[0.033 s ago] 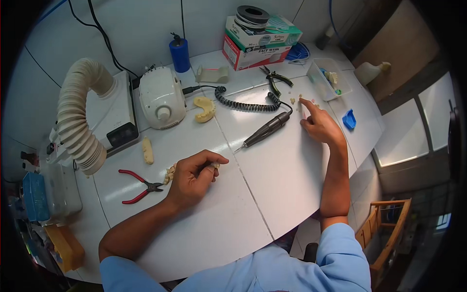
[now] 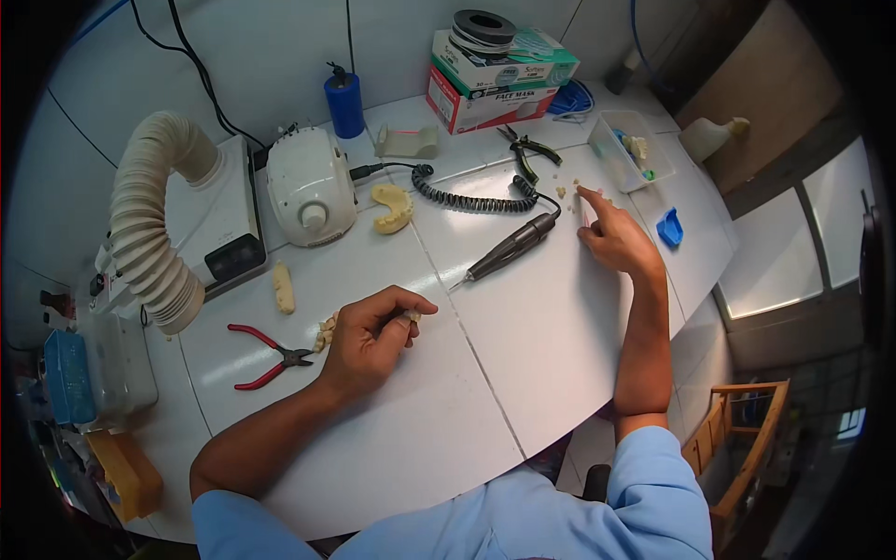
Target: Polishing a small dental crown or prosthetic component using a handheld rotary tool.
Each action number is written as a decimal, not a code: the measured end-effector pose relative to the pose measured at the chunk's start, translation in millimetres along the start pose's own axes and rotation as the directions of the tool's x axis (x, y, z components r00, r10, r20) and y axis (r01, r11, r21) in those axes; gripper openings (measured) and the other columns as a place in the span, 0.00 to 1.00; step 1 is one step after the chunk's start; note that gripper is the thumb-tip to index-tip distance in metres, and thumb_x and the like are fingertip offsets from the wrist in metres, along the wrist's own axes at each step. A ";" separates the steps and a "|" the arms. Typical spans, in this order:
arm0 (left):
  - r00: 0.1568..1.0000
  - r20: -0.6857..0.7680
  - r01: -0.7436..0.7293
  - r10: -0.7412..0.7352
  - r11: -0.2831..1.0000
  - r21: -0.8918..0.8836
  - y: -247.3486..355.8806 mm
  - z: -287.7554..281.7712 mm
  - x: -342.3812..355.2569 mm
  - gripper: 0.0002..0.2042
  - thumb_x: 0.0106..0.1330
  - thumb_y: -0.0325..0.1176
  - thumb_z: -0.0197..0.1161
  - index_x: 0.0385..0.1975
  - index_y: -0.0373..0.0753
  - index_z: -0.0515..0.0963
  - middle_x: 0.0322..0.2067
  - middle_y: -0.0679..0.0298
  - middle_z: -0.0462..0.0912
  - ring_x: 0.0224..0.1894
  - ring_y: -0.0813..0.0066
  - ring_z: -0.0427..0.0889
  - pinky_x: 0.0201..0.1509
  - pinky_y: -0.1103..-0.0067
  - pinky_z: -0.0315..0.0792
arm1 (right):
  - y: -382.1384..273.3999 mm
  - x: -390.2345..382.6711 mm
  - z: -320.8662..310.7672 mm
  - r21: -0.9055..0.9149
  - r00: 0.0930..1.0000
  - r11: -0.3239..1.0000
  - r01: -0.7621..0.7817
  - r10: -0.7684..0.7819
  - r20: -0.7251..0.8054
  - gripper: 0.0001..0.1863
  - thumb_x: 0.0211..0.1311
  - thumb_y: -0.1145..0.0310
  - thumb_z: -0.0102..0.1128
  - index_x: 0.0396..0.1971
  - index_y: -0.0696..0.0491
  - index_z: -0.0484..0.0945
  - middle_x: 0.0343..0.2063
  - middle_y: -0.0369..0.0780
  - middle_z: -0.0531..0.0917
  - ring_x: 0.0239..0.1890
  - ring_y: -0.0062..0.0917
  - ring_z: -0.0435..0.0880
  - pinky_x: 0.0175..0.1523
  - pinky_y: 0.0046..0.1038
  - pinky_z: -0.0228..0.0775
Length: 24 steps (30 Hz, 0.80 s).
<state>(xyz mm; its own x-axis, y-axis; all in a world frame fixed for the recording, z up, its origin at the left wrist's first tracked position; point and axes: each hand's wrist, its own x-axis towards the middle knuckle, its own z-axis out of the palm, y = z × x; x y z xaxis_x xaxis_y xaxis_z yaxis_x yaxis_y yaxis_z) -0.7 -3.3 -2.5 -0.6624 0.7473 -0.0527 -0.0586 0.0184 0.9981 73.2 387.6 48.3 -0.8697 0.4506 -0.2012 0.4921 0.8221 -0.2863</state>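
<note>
A: What does your left hand hold?

B: Your left grip is narrow, closed on a small cream-coloured piece at the tip of your thumb, above the glossy white tiled table.

A: And your right hand?

B: Your right grip is wide, thumb apart from the outstretched index finger. That fingertip is beside a scatter of tiny cream-coloured pieces on the table; whether it touches one, I cannot tell.

A: What lies between your hands?

B: A slim black pen-shaped rotary handpiece, its thin metal tip slanting toward your left hand. Its coiled black cord runs toward a rounded white control box.

A: What else is near you?

B: Just left of your left hand, a small cream-coloured heap and spread red-handled metal cutters. Right of your right hand, a bright blue moulded piece.
</note>
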 end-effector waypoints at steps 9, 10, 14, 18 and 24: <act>1.000 -0.011 0.015 -0.015 1.000 -0.024 -0.6 -0.2 3.2 0.12 0.75 0.27 0.53 0.54 0.35 0.77 0.36 0.67 0.80 0.36 0.82 0.79 0.40 0.82 0.74 | 5.8 -1.7 -6.9 0.020 0.998 1.000 -0.016 0.017 -0.055 0.42 0.71 0.65 0.69 0.82 0.50 0.61 0.52 0.58 0.89 0.58 0.50 0.88 0.67 0.43 0.75; 1.000 -0.007 0.014 -0.014 1.000 -0.025 0.5 1.5 3.4 0.12 0.75 0.27 0.53 0.54 0.35 0.77 0.36 0.67 0.80 0.36 0.82 0.79 0.40 0.82 0.74 | 4.6 -2.7 -6.4 0.023 0.999 1.000 -0.017 0.018 -0.042 0.43 0.72 0.64 0.70 0.82 0.49 0.61 0.53 0.57 0.89 0.58 0.49 0.88 0.67 0.42 0.75; 0.999 -0.029 0.022 -0.023 1.000 -0.022 1.9 5.3 4.4 0.12 0.76 0.26 0.57 0.56 0.34 0.76 0.38 0.65 0.82 0.37 0.81 0.81 0.40 0.81 0.76 | -3.2 -4.2 -11.8 0.008 0.997 0.997 -0.072 0.072 0.023 0.44 0.70 0.61 0.74 0.82 0.49 0.62 0.55 0.57 0.88 0.59 0.47 0.88 0.67 0.42 0.75; 0.999 -0.034 0.035 -0.037 0.999 -0.038 2.2 6.7 4.1 0.12 0.78 0.26 0.59 0.57 0.33 0.76 0.42 0.61 0.85 0.40 0.80 0.85 0.41 0.81 0.78 | -4.9 -4.6 -12.4 0.017 0.996 0.997 -0.072 0.071 0.052 0.45 0.69 0.60 0.75 0.82 0.50 0.62 0.54 0.56 0.88 0.58 0.46 0.88 0.66 0.41 0.76; 0.998 -0.031 0.060 -0.060 0.998 0.004 4.0 6.8 5.3 0.14 0.79 0.25 0.59 0.61 0.31 0.77 0.46 0.59 0.87 0.42 0.79 0.86 0.43 0.80 0.80 | -6.9 -3.7 -13.6 0.016 0.995 0.997 -0.075 0.073 0.067 0.45 0.69 0.60 0.76 0.81 0.51 0.63 0.54 0.56 0.88 0.57 0.45 0.89 0.65 0.41 0.76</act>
<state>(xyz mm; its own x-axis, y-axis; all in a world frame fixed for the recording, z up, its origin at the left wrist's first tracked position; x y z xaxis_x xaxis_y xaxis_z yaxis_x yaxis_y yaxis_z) 0.6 5.2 1.5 -0.6801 0.7242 -0.1137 -0.0958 0.0659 0.9932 72.5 385.0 63.7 -0.8269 0.4852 -0.2841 0.5561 0.7804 -0.2858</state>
